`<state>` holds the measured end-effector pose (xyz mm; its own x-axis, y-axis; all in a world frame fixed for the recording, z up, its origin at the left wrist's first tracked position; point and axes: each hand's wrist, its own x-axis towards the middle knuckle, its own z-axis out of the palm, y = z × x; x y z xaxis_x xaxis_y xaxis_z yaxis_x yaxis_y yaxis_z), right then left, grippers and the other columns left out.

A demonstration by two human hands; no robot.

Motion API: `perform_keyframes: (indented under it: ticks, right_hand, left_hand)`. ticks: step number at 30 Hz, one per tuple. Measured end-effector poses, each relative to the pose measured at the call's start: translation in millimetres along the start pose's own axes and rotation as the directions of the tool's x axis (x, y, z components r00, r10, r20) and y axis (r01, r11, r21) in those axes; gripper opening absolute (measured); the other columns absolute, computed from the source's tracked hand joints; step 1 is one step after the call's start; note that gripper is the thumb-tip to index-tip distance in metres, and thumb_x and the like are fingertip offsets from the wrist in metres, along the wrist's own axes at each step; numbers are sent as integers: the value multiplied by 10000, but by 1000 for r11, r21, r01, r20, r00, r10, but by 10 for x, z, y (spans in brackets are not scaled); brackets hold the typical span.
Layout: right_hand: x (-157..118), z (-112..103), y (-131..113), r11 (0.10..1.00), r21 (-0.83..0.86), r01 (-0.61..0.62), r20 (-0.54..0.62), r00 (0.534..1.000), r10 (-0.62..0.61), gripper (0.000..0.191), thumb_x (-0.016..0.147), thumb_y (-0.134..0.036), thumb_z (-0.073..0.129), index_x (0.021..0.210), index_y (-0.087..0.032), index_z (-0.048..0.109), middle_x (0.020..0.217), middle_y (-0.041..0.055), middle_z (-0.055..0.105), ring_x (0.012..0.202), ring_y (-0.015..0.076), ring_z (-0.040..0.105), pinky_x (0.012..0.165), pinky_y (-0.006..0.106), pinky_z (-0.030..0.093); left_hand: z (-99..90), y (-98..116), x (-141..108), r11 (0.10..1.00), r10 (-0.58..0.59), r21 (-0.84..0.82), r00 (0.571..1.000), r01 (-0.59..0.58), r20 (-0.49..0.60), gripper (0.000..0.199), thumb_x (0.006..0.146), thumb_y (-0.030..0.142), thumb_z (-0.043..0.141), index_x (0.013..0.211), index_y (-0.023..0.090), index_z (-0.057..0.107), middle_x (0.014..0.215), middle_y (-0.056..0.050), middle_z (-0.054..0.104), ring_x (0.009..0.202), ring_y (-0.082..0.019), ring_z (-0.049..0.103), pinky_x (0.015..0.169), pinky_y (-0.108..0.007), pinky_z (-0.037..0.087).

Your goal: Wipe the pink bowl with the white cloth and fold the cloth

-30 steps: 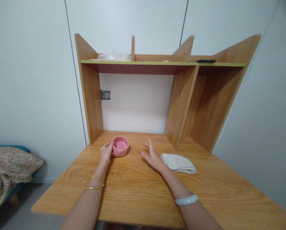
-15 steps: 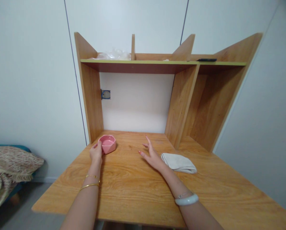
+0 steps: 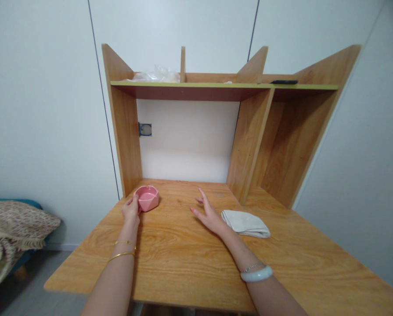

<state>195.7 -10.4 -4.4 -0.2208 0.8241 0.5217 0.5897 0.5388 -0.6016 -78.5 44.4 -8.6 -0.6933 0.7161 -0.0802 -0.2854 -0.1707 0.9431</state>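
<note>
My left hand (image 3: 131, 208) grips the left side of a pink faceted ashtray (image 3: 149, 202), thumb at its rim; the other fingers are partly hidden behind it. The ashtray is upright at the back left of the wooden desk (image 3: 183, 263), and nothing shows inside it. Over the middle of the desk, my right hand (image 3: 209, 213) is open with its fingers apart and holds nothing. Just right of that hand lies a folded whitish cloth (image 3: 245, 223), flat on the desktop.
A wooden shelf unit (image 3: 189, 86) stands at the back of the desk. On its top lie a clear plastic bag (image 3: 155, 75) and a dark flat object (image 3: 284, 82). An uncovered wall box (image 3: 146, 129) with blue wire is behind. A bed with a patterned cover (image 3: 15, 221) stands left.
My left hand and the ashtray have shifted very slightly to the left. My right hand is nearly still, and the cloth has not moved.
</note>
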Motion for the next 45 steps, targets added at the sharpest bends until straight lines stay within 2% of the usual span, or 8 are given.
perform_keyframes:
  ticks: [9,20,24,28,32,36,38,45]
  right_hand:
    - [18,-8,9,999,-29,25,-41,999,-26,601,797,-337,474,1332,-228,220,1044,82,569,1008,174,527,887,370,395]
    - [28,-5,17,979,-179,101,31,995,-97,288,804,-313,469,1054,-206,565,966,65,630,931,183,560,833,353,422]
    - [11,-13,26,913,-404,52,54,998,-32,288,766,-280,494,1030,-201,578,975,78,623,946,209,543,811,352,410]
    - [-28,-26,5,749,-661,-41,17,997,70,357,691,-231,529,1043,-189,571,965,107,609,946,249,525,789,366,387]
    - [-53,-66,-49,597,-777,-201,-124,978,167,375,667,-141,510,1037,-158,570,928,151,600,899,275,523,743,380,372]
    - [-59,-133,-102,547,-778,-310,-212,948,236,408,654,-141,563,1061,-152,559,968,187,562,942,311,488,747,414,347]
    - [-60,-167,-114,538,-768,-346,-217,932,290,433,645,-150,589,1075,-180,547,1026,180,530,999,319,451,754,426,349]
    - [-42,-263,-139,369,-784,-499,-233,788,570,392,785,-106,422,1152,-235,474,1129,134,466,1052,254,434,722,376,405]
  left_hand:
    - [-12,37,-24,995,-94,-33,996,94,1,296,606,313,677,795,100,595,486,60,491,343,-47,432,378,-190,418]
    - [-15,33,-18,998,0,57,1000,0,17,238,659,303,609,804,115,608,512,47,507,379,-73,456,414,-226,435]
    - [19,1,-10,989,94,114,996,-92,-11,228,693,265,568,866,121,606,652,-9,589,581,-132,572,594,-293,494]
    - [47,-4,-20,968,201,163,979,-192,-40,226,711,210,535,913,123,581,893,-78,612,895,-193,573,842,-337,432]
    - [46,44,-107,926,340,207,936,-316,-93,317,716,131,499,1032,149,519,1153,-102,486,1159,-199,402,1004,-334,269]
    - [46,101,-245,762,623,286,778,-581,-81,364,678,36,474,1020,157,506,1257,-105,337,1235,-190,281,1038,-322,192]
    - [53,116,-296,707,685,286,728,-647,-46,365,669,6,446,994,159,507,1242,-98,324,1223,-187,290,1030,-324,206]
    - [76,122,-348,687,700,235,713,-687,37,335,656,-13,421,922,165,517,1166,-79,354,1168,-185,343,989,-333,277]
